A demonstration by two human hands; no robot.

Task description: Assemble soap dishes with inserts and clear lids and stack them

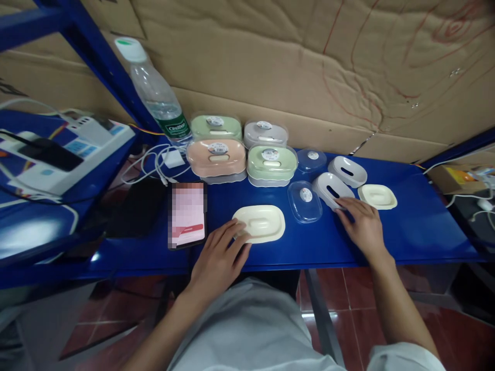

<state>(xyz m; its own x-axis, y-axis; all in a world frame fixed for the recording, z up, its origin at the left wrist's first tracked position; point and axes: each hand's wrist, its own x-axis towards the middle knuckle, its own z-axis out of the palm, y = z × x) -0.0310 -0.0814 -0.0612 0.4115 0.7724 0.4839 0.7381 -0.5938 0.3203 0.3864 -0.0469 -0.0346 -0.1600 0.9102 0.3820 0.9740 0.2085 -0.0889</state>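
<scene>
A cream oval soap dish base (266, 215) lies flat on the blue table. My left hand (222, 252) has its fingers over that base's left end, with the thumb at the near edge. To the right, my right hand (363, 226) pinches the near rim of a pale grey soap dish insert (324, 186) with a dark slot. A second grey insert (358, 172) sits just behind it, and another cream base (377, 197) lies to its right. Two clear lids with round labels, one near (301, 208) and one farther back (305, 161), rest left of the inserts.
Closed soap boxes in peach (201, 154), green (257, 167) and grey (251, 131) stand in stacks along the cardboard wall (270, 62). A water bottle (158, 98), a white cable (145, 162), a phone (187, 216) and a power strip (42, 178) occupy the left side.
</scene>
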